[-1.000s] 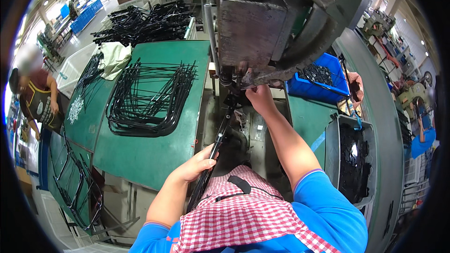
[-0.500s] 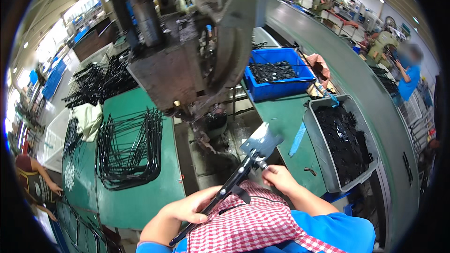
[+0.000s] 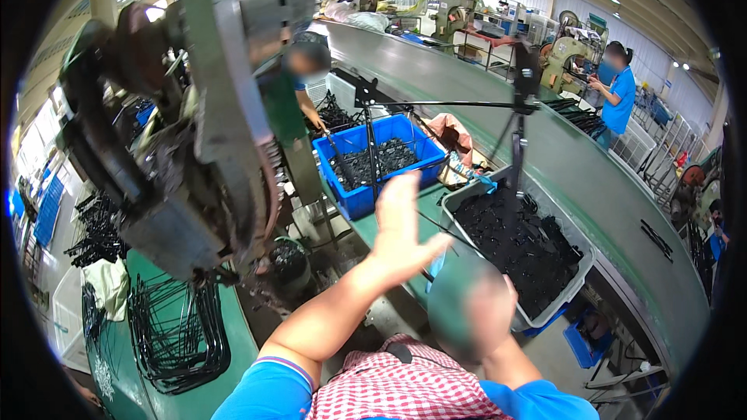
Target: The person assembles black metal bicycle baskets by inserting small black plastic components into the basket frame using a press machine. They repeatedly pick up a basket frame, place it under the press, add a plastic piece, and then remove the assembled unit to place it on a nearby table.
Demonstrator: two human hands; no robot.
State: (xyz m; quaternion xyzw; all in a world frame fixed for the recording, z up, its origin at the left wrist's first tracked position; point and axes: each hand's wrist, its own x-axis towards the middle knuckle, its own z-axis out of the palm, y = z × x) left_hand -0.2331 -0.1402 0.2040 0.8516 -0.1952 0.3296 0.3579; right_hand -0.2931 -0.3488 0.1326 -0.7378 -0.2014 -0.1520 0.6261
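Observation:
My left hand [image 3: 401,222] is raised over the green bench, fingers apart, holding nothing. My right hand [image 3: 486,315] is lower and closer to me, too blurred to show its grip. A large black wire frame [image 3: 443,103] stands in the air above the blue bin [image 3: 362,198] and the grey bin [image 3: 580,284], its top bar level and its legs hanging down. A thin wire runs from it toward my hands. Both bins hold several small black parts.
A big grey press machine [image 3: 194,148] looms on the left. Black wire frames [image 3: 179,327] lie piled on the green table beneath it. A long green conveyor [image 3: 591,179] runs along the right. One person in green [image 3: 299,70] stands behind the blue bin, another in blue [image 3: 618,97] stands far right.
Both hands held the wire frame low over my lap. Now my left hand has let go and risen open, and the frame is up over the bins. My view has swung right.

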